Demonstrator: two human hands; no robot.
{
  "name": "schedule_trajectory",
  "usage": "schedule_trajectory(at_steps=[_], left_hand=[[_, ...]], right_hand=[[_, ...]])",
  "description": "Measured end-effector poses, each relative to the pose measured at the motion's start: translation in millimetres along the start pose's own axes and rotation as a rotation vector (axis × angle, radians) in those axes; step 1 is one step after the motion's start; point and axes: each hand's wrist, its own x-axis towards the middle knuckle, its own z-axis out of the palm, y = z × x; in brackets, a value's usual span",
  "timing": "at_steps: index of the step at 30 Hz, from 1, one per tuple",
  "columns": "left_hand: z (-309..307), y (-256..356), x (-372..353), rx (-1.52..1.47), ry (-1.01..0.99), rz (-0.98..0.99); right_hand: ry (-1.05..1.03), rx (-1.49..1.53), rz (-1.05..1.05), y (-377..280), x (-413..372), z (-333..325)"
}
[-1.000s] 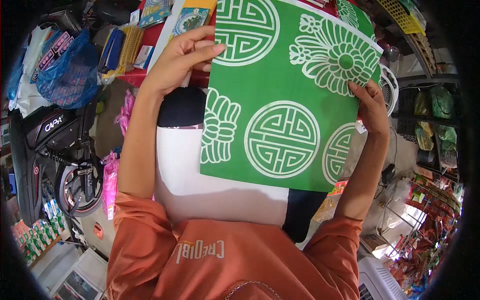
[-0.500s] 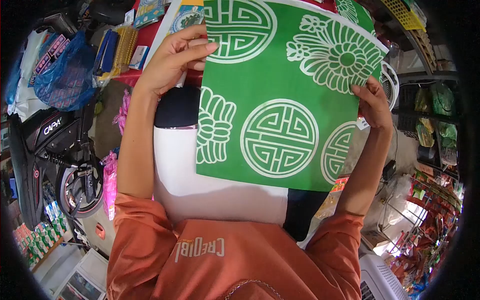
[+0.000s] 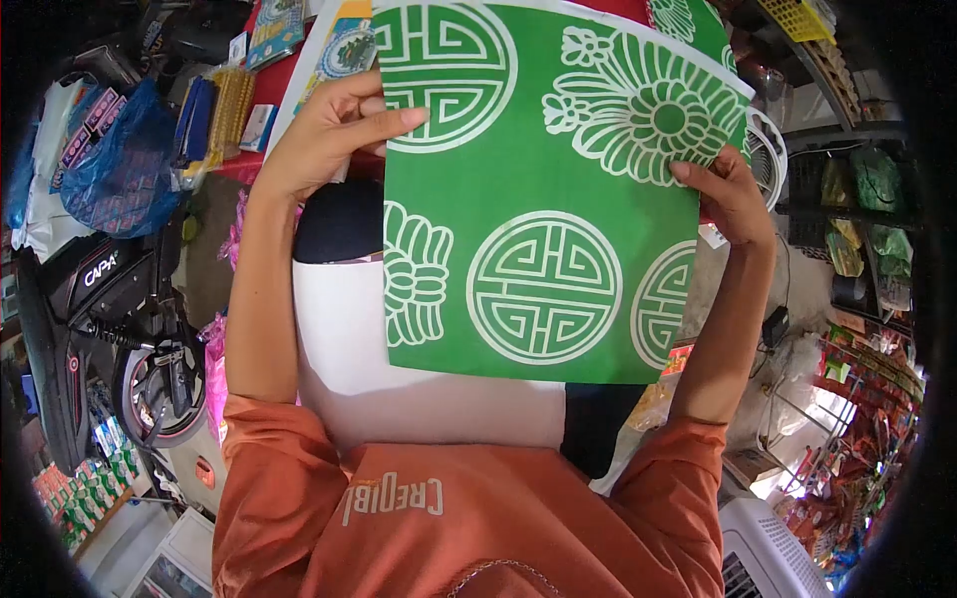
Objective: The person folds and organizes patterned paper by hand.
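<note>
A sheet of green patterned paper [image 3: 543, 184] with white round emblems and flower shapes is held up in front of me. At its left edge, my left hand [image 3: 339, 128] is closed, with the thumb over the front and the fingers mostly behind. On the right edge, the thumb of my right hand [image 3: 733, 194] presses on the front while its other fingers are partly hidden behind. The lower edge hangs over a plain white sheet [image 3: 334, 349] lying across my lap. More of the green paper reaches toward the table at the top.
A red-covered table [image 3: 261, 95] stands ahead, with packets [image 3: 277, 32] and spiral-bound items on it. To the left are a blue plastic bag [image 3: 125, 164] and a black bike marked CAPA [image 3: 65, 299]. Shelves with bagged goods [image 3: 877, 179] line the right side, near a white fan [image 3: 766, 159].
The green paper and both hands have shifted slightly left in view, with the left hand a bit lower. Both hands keep their hold on the paper.
</note>
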Motion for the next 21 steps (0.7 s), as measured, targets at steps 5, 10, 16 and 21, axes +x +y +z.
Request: schedule_trajectory(at_steps=[5, 10, 16, 21], left_hand=[[-11, -5, -1, -0.059, -0.011, -0.065], [-6, -7, -1, -0.068, -0.019, 0.115], [-16, -14, 1, -0.163, -0.082, 0.113], [-11, -7, 3, -0.109, -0.059, 0.113]], right_hand=[[-0.004, 0.078, -0.019, 5, 0, -4], [-0.036, 0.029, -0.203, 8, -1, -4], [-0.113, -0.048, -0.259, 23, 8, -27], [-0.092, -0.084, -0.273, 19, 7, -26]])
